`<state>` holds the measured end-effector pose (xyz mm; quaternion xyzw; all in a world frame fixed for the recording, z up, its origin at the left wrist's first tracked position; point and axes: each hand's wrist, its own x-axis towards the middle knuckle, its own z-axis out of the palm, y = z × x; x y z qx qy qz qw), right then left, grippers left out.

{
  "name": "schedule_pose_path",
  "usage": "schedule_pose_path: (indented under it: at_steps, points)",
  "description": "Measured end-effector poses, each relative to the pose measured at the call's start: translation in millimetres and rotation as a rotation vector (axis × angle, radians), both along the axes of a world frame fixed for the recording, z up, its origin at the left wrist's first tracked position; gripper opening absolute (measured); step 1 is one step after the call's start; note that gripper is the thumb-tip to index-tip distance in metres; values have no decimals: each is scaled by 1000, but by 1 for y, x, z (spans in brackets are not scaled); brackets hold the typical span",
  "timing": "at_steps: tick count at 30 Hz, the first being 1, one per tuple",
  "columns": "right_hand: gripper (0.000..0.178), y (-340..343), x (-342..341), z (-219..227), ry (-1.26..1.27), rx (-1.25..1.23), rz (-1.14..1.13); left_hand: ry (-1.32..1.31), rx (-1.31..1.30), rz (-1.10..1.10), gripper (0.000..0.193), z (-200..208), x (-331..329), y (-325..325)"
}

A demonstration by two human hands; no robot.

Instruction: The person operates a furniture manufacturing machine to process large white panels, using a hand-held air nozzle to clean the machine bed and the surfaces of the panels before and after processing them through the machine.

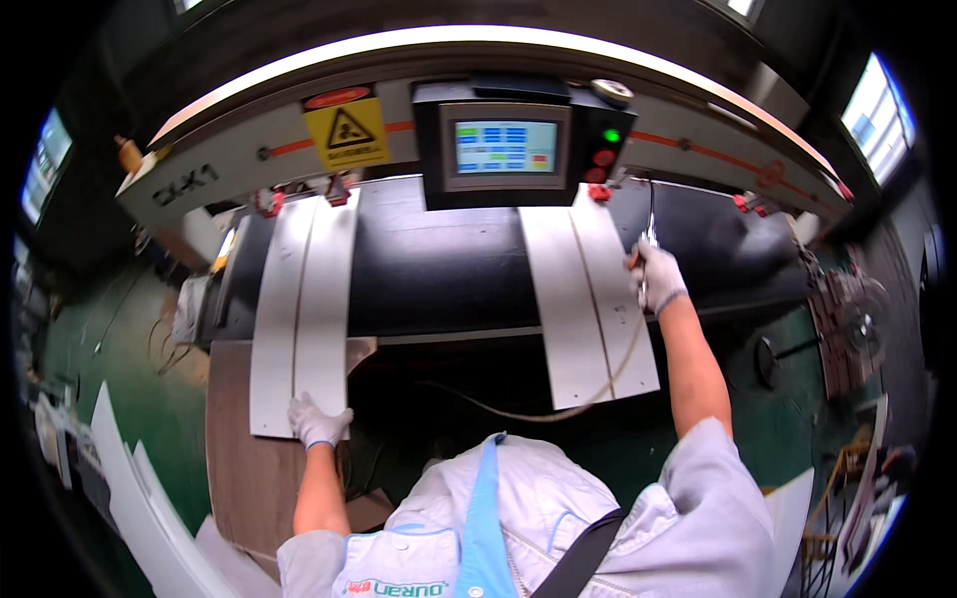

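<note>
My left hand [319, 422], in a white glove, rests with fingers spread on the near end of a pair of long white panels [274, 329]. A narrow dark line runs lengthwise between these two panels. My right hand [658, 277], also gloved, is closed around an air blow gun [650, 237] with a silver nozzle pointing toward the machine. A thin pale hose [630, 351] hangs from that hand and curves across a second pair of white panels [565, 299]. Both pairs lie on the black machine bed [439, 269], their near ends reaching past its front edge.
Across the far side runs a machine beam [234, 164] with a control screen [506, 147] and a yellow warning sign [347, 134]. Red clamps [269, 203] sit beneath it. A brown board [234, 448] supports the left panels' near end. White sheets [150, 498] lean at lower left.
</note>
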<state>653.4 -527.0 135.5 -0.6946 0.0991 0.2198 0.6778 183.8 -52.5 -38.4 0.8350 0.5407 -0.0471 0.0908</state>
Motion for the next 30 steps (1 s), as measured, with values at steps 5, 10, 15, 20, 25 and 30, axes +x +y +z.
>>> schedule_pose_path:
  at_steps: [5, 10, 15, 20, 25, 30]
  points:
    - [33, 80, -195, -25, 225, -496, 1201, 25, -17, 14, 120, -3, -55, -61]
    - [28, 119, -221, -77, 260, -321, 1000, -256, 149, 300, 110, -24, -144, -160]
    - [33, 128, -191, -98, 262, -434, 1001, -1069, -79, 964, 47, -94, -197, -215]
    - [38, 126, -214, -114, 249, -395, 1088, -1683, -500, 1356, 30, -74, -153, -196]
    - [46, 145, -287, -112, 463, -366, 1191, -1664, -387, 1284, 34, -67, -159, -205]
    - [50, 185, -356, -145, 474, 1, 1090, -1587, -201, 1215, 35, -19, -202, -268]
